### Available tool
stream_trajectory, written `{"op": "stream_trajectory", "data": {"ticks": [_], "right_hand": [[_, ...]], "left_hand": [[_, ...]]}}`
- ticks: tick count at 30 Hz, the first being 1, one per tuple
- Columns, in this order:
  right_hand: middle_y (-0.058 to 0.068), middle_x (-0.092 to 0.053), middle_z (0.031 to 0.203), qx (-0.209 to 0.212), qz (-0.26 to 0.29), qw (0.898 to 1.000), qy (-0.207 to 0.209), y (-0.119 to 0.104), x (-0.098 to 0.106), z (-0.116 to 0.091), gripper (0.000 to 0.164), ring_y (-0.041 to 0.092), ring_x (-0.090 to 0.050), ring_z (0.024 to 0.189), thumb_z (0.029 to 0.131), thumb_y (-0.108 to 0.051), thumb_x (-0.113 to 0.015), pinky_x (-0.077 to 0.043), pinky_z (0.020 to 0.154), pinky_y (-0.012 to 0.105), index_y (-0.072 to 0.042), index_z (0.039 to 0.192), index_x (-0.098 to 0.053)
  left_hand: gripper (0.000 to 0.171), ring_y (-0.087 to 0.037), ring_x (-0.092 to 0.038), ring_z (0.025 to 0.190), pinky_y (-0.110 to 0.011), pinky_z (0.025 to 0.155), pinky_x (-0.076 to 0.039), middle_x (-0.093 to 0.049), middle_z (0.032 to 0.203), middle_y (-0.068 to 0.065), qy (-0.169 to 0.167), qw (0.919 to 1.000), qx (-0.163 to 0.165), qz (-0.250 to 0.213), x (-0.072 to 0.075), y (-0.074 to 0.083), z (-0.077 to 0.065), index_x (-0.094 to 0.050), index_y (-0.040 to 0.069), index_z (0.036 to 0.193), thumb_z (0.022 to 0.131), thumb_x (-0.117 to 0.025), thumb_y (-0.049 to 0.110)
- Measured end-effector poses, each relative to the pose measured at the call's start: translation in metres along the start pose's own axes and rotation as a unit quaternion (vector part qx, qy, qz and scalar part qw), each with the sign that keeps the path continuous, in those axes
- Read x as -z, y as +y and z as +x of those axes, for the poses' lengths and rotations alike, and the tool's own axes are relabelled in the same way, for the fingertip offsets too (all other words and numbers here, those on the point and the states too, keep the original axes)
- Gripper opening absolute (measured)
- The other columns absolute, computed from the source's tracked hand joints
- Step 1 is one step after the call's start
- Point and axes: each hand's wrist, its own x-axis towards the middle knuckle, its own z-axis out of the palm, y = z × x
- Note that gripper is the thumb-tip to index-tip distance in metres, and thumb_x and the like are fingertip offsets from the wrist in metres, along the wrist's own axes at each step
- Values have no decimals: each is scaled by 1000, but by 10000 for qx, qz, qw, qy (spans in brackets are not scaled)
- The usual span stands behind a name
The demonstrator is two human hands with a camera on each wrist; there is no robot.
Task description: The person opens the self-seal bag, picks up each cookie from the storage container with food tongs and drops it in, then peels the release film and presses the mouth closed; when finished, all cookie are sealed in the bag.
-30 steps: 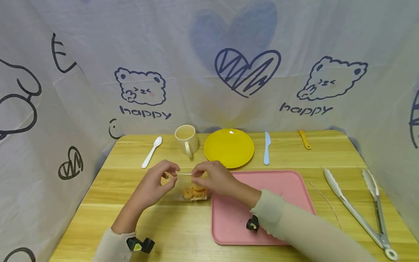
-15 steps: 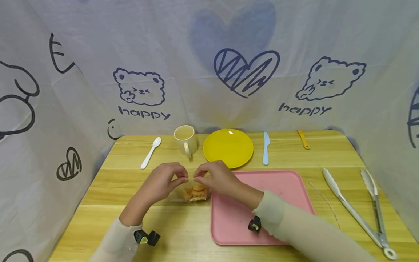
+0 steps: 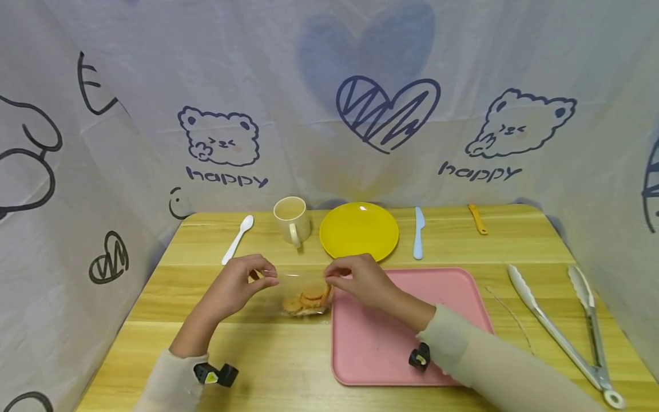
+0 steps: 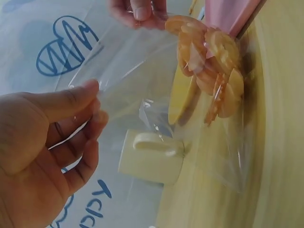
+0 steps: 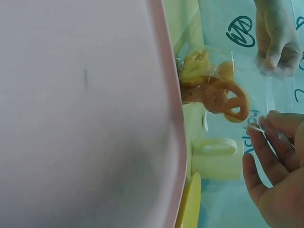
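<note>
A clear plastic bag (image 3: pixel 296 285) stands upright between my hands, with several round cookies (image 3: pixel 311 294) in its lower part. At its upper left corner, my left hand (image 3: pixel 237 286) pinches the film between thumb and fingers. My right hand (image 3: pixel 362 280) pinches the upper right corner, beside the tray's near-left side. The top edge is drawn straight between the two grips. In the left wrist view the cookies (image 4: pixel 211 64) show through the film; one in the right wrist view, a cookie (image 5: pixel 225 99), has pretzel-like holes.
A pink tray (image 3: pixel 383 360) lies right of the bag. Behind stand a cream mug (image 3: pixel 292 220), a yellow plate (image 3: pixel 359 232), a white spoon (image 3: pixel 238 239) and a light-blue knife (image 3: pixel 419 234). Far right are a twine piece (image 3: pixel 512 315), metal tongs (image 3: pixel 566 340) and a yellow-handled utensil (image 3: pixel 477 219).
My hands came close together at the bag's top half a second ago. Now they are apart again, the left further left and the right further right, with the top edge stretched.
</note>
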Motion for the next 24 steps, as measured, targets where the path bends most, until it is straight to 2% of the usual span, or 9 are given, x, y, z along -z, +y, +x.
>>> {"op": "stream_trajectory", "data": {"ticks": [6, 8, 10, 14, 17, 20, 22, 24], "right_hand": [[-8, -75, 88, -33, 11, 10000, 31, 5, 1, -2, 5, 7, -69, 83, 94, -13, -77, -59, 77, 23, -15, 98, -80], [-9, -74, 87, -68, 95, 9999, 23, 6, 1, -2, 4, 6, -68, 82, 95, -14, -77, -59, 77, 23, -15, 98, -79], [-7, -74, 89, -153, 322, 9994, -15, 8, 0, -2, 4, 8, -68, 85, 96, -15, -75, -60, 81, 24, -14, 99, -78], [6, -76, 111, -215, 1095, 9933, -305, 15, -6, -2, 11, 20, -70, 106, 103, -14, -66, -58, 95, 28, -7, 109, -72], [14, -70, 130, -170, 1728, 9828, -637, 19, -11, -2, 14, 29, -65, 122, 107, -12, -57, -54, 102, 33, -1, 114, -63], [21, -66, 135, -199, 2371, 9673, -881, 20, -16, -2, 13, 34, -65, 121, 110, -11, -49, -54, 103, 44, 1, 113, -55], [26, -66, 132, -250, 2801, 9548, -960, 19, -19, -2, 14, 40, -69, 113, 111, -9, -46, -55, 100, 57, 4, 112, -51], [30, -67, 127, -388, 3095, 9448, -1002, 17, -22, -2, 14, 43, -71, 107, 111, -9, -44, -55, 98, 61, 4, 112, -48]], "left_hand": [[7, -10, -67, 87, -31, 78, -60, -73, 94, 6, 79, 9965, 251, -791, 0, -14, -5, -78, 15, 97, 93, -76, 9], [5, -12, -67, 87, -30, 79, -59, -73, 95, 1, 171, 9914, 291, -1262, -4, -19, -6, -77, 11, 99, 95, -75, 8], [5, -15, -67, 89, -28, 78, -58, -73, 97, -7, 246, 9818, 294, -1859, -9, -25, -7, -75, 4, 100, 97, -72, 7], [9, -19, -68, 106, -28, 89, -57, -72, 112, -14, 153, 9502, 87, -3112, -27, -38, -7, -64, -5, 106, 104, -60, 3], [10, -18, -64, 122, -36, 101, -53, -70, 126, -7, -209, 9196, 31, -3923, -38, -44, -7, -56, 4, 113, 110, -47, 8], [12, -19, -63, 126, -46, 101, -49, -70, 131, -3, -576, 8904, 106, -4513, -45, -46, -7, -48, 16, 117, 114, -37, 18], [12, -22, -64, 125, -50, 99, -50, -70, 130, -2, -744, 8754, 214, -4772, -46, -46, -7, -45, 22, 116, 115, -33, 24], [13, -27, -66, 122, -53, 95, -54, -71, 128, -5, -870, 8643, 320, -4944, -45, -45, -7, -43, 23, 115, 116, -30, 26]]}}
